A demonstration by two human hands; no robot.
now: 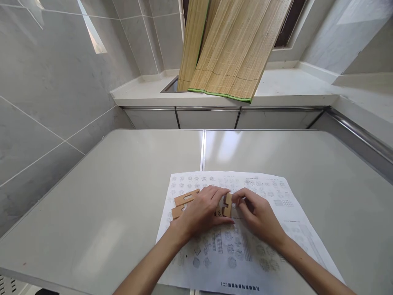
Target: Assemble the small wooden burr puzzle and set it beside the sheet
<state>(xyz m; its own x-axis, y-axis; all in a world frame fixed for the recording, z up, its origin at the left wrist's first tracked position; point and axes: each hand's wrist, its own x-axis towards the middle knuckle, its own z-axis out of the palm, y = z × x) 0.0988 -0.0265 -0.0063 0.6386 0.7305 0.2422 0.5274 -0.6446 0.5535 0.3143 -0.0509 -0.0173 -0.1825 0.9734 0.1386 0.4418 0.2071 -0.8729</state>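
Over the printed paper sheet, my left hand spans several small wooden puzzle pieces, with its thumb at their near end and its fingers at the far end. One wooden puzzle piece under it is marked 3. Beside that stands a notched wooden puzzle piece. The curled fingertips of my right hand pinch at its right edge; their exact grip is partly hidden. To the left lie a slotted wooden piece marked 2 and another notched wooden piece, partly covered by my left hand.
The sheet, printed with small diagrams, lies on a pale folding table with a centre seam. Behind it are a white window ledge and a hanging bamboo blind. A grey tiled wall rises on the left.
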